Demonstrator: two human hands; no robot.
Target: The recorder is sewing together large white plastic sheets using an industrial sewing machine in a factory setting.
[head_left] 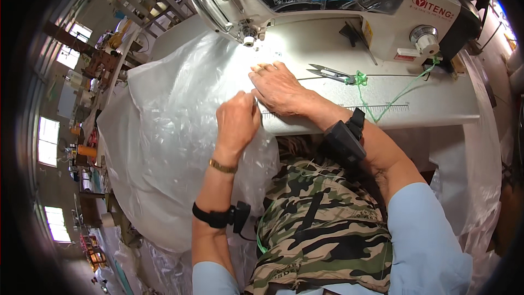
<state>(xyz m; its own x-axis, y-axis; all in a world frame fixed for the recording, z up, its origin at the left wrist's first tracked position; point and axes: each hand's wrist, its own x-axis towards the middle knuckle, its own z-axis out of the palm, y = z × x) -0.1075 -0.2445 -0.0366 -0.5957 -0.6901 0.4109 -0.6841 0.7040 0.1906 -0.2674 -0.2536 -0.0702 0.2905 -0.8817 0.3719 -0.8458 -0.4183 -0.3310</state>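
Observation:
A large sheet of translucent white plastic film (174,120) spreads over the left of the sewing table and hangs off its near edge. My left hand (238,117) is closed in a pinch on the film's right edge. Beside it, my right hand (281,90) lies palm down on the table with its fingers laid forward on the film, just in front of the needle area. The sewing machine's head (248,35) stands over the far edge of the film, its lamp glaring white there. Glare hides the needle tip and any seam.
Thread snips (331,73) with a green cord (376,114) lie right of my right hand; the cord runs up to the machine's handwheel (424,39). A printed ruler scale (393,107) follows the table's near edge. Shelves with assorted items (87,153) line the left.

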